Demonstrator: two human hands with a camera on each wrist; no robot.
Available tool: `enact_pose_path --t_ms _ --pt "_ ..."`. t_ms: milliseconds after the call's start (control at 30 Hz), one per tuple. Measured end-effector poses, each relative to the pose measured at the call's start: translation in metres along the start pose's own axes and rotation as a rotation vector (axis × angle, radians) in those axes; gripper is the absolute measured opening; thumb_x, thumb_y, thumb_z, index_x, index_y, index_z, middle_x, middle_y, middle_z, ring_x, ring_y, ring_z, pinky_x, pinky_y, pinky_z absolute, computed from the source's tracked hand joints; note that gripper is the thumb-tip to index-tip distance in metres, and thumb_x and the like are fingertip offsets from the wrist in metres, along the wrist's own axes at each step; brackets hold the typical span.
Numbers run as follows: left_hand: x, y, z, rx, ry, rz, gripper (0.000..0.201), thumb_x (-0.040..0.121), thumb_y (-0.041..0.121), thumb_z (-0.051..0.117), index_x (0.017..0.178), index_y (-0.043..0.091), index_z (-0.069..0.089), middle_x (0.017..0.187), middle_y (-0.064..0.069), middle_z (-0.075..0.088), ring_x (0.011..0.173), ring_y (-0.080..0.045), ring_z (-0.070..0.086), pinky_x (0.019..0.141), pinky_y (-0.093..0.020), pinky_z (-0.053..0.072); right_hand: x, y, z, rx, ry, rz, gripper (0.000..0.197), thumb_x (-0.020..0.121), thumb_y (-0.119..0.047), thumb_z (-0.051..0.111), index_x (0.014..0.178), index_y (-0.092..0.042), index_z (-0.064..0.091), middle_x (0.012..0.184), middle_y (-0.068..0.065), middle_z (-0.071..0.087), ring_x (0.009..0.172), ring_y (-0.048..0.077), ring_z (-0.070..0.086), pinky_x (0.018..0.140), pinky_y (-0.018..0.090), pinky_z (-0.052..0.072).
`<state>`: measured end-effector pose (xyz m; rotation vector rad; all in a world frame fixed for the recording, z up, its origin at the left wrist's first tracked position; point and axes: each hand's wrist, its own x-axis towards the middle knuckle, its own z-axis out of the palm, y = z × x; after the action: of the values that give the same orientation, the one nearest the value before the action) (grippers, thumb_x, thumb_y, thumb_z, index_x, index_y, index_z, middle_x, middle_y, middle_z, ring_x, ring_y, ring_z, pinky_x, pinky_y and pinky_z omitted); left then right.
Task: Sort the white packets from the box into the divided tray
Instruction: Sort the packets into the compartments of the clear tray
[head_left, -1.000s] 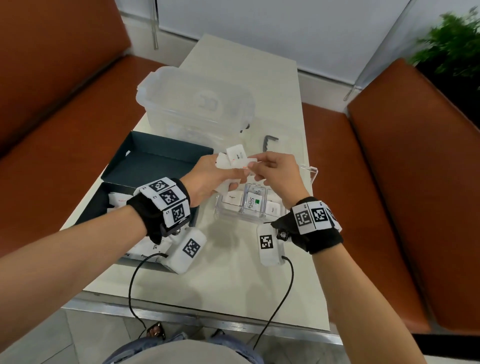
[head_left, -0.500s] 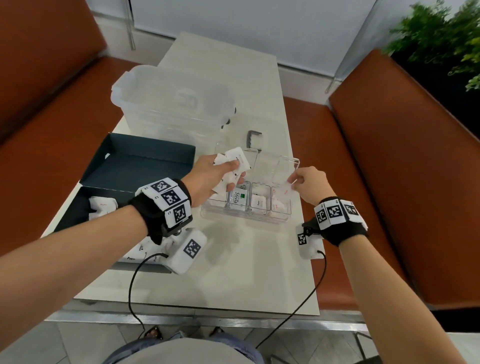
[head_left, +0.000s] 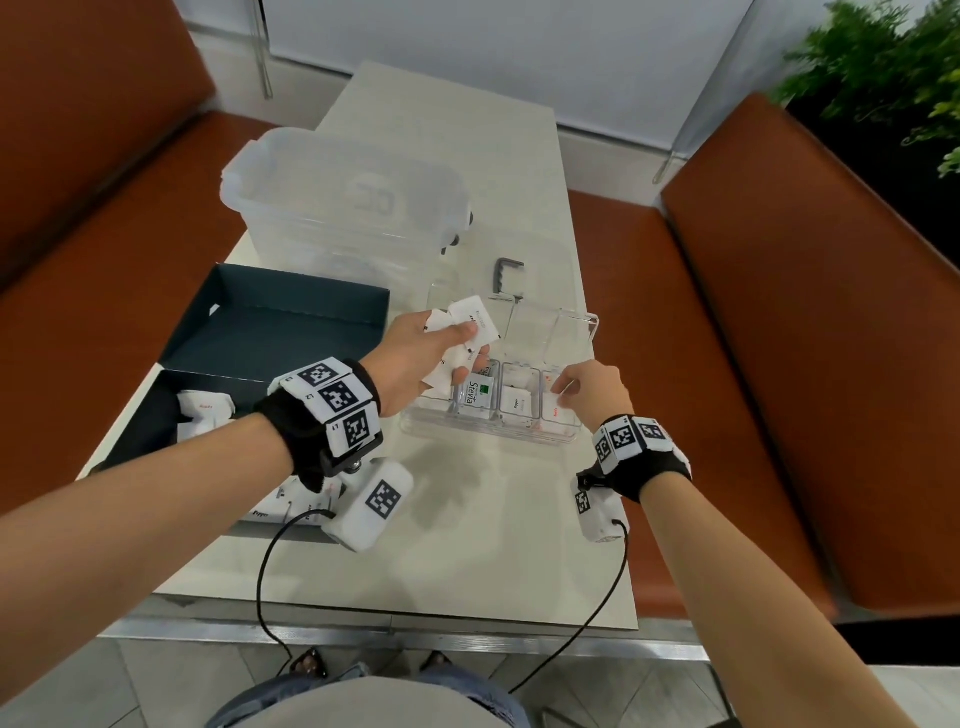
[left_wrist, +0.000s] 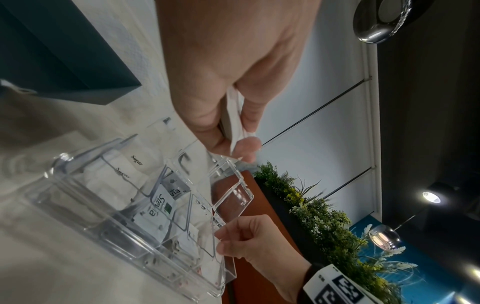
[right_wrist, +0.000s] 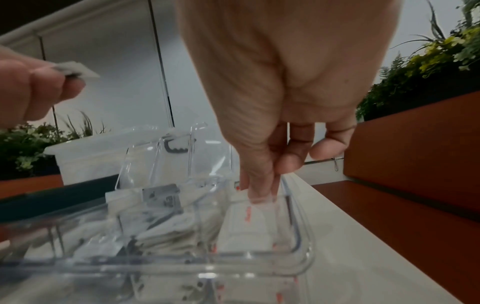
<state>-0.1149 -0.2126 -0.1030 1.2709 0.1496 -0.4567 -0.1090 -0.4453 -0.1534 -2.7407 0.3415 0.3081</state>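
A clear divided tray (head_left: 488, 432) (left_wrist: 78, 205) (right_wrist: 233, 267) sits mid-table with packets in its compartments, one labelled Stevia (head_left: 475, 397). My left hand (head_left: 462, 353) (left_wrist: 239, 131) hovers over the tray's left end and grips several white packets (head_left: 470, 325) (left_wrist: 233, 115) (right_wrist: 75, 69). My right hand (head_left: 563, 397) (right_wrist: 259, 195) (left_wrist: 226, 240) reaches down into the rightmost compartment. There it pinches a white packet with red print (right_wrist: 246, 218) by its top edge. A dark box (head_left: 156, 395) at the left holds more white packets (head_left: 205, 410).
The box's lid (head_left: 291, 332) lies open behind it. A translucent storage bin (head_left: 343, 208) stands at the back, with a small black clip (head_left: 506, 273) to its right. The tray's clear lid (head_left: 550, 332) stands up behind the tray. Orange benches flank the table; plants stand at the far right.
My right hand left the bundle in my left hand with one packet, moved right, then went down into the rightmost compartment. My left hand kept its packets and barely moved.
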Motion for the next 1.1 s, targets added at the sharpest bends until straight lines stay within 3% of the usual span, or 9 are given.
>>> enact_pose_path --t_ms 233,367,467,533,633,733,867,967,1100 --pt "0.000 -0.001 -0.001 0.012 -0.002 -0.005 0.028 0.095 0.012 0.059 0.120 -0.001 0.057 0.103 -0.025 0.068 0.077 -0.025 0.066 0.047 -0.022 0.049 -0.001 0.001 0.009 -0.097 0.056 -0.050 0.009 0.085 -0.009 0.066 0.085 -0.018 0.067 0.092 0.000 0.069 0.093 0.023 0.062 0.096 0.042 0.043" --pt "-0.001 0.000 -0.001 0.037 -0.016 -0.005 0.029 0.095 0.010 0.060 0.121 -0.002 0.057 0.100 -0.025 0.068 0.072 -0.025 0.064 0.047 -0.022 0.048 -0.004 0.000 0.012 -0.193 0.109 -0.090 0.015 0.088 -0.007 0.059 0.081 -0.018 0.065 0.088 -0.003 0.069 0.093 0.022 0.059 0.084 0.034 0.031" --pt "-0.001 -0.001 -0.003 0.070 -0.027 -0.005 0.034 0.093 0.011 0.063 0.123 -0.003 0.056 0.096 -0.026 0.067 0.073 -0.029 0.056 0.049 -0.024 0.046 -0.005 -0.006 0.003 -0.132 0.186 -0.142 0.011 0.090 -0.011 0.058 0.087 -0.016 0.067 0.090 0.000 0.068 0.088 0.020 0.059 0.087 0.033 0.039" --pt "0.000 -0.002 -0.004 0.101 -0.022 -0.008 0.035 0.091 0.013 0.066 0.122 -0.001 0.057 0.092 -0.023 0.068 0.060 -0.024 0.052 0.051 -0.024 0.045 -0.009 -0.018 -0.009 0.055 0.264 -0.204 0.006 0.090 -0.016 0.062 0.088 -0.015 0.068 0.084 0.000 0.065 0.079 0.013 0.059 0.079 0.021 0.046" --pt "0.001 -0.003 -0.003 0.145 -0.009 -0.004 0.035 0.087 0.016 0.072 0.118 0.004 0.062 0.096 -0.021 0.072 0.066 -0.024 0.058 0.058 -0.024 0.043 -0.023 -0.048 -0.028 0.300 0.307 -0.315 0.011 0.091 -0.026 0.062 0.092 -0.019 0.070 0.075 -0.008 0.062 0.065 -0.001 0.054 0.058 0.002 0.037" --pt "0.000 -0.003 0.000 0.155 -0.043 0.036 0.028 0.085 0.012 0.073 0.111 0.005 0.065 0.082 -0.008 0.073 0.059 -0.015 0.064 0.045 -0.019 0.043 -0.036 -0.072 -0.041 0.447 0.151 -0.400 0.022 0.091 -0.035 0.061 0.109 -0.023 0.068 0.081 -0.005 0.068 0.069 0.005 0.063 0.062 0.009 0.047" --pt "-0.004 0.001 0.003 0.139 -0.054 0.065 0.027 0.087 0.009 0.069 0.113 0.001 0.064 0.080 -0.006 0.073 0.057 -0.014 0.066 0.042 -0.019 0.044 -0.035 -0.077 -0.046 0.526 0.131 -0.414 0.015 0.086 -0.019 0.069 0.101 -0.017 0.070 0.073 0.005 0.071 0.058 0.003 0.061 0.061 0.013 0.050" --pt "-0.004 0.003 0.000 0.120 -0.013 0.018 0.029 0.093 0.019 0.064 0.114 -0.001 0.062 0.074 -0.010 0.070 0.050 -0.017 0.058 0.041 -0.019 0.042 -0.023 -0.065 -0.045 0.653 0.172 -0.288 0.013 0.087 -0.012 0.066 0.100 -0.011 0.070 0.072 0.006 0.069 0.059 0.009 0.061 0.058 0.022 0.051" --pt "-0.004 0.005 -0.005 0.013 0.035 -0.029 0.025 0.097 0.022 0.058 0.112 0.002 0.061 0.087 -0.017 0.069 0.068 -0.024 0.067 0.043 -0.022 0.046 -0.005 -0.040 -0.029 0.758 0.127 -0.057 0.014 0.089 -0.005 0.062 0.101 -0.005 0.070 0.073 0.004 0.066 0.059 0.010 0.060 0.059 0.023 0.050"
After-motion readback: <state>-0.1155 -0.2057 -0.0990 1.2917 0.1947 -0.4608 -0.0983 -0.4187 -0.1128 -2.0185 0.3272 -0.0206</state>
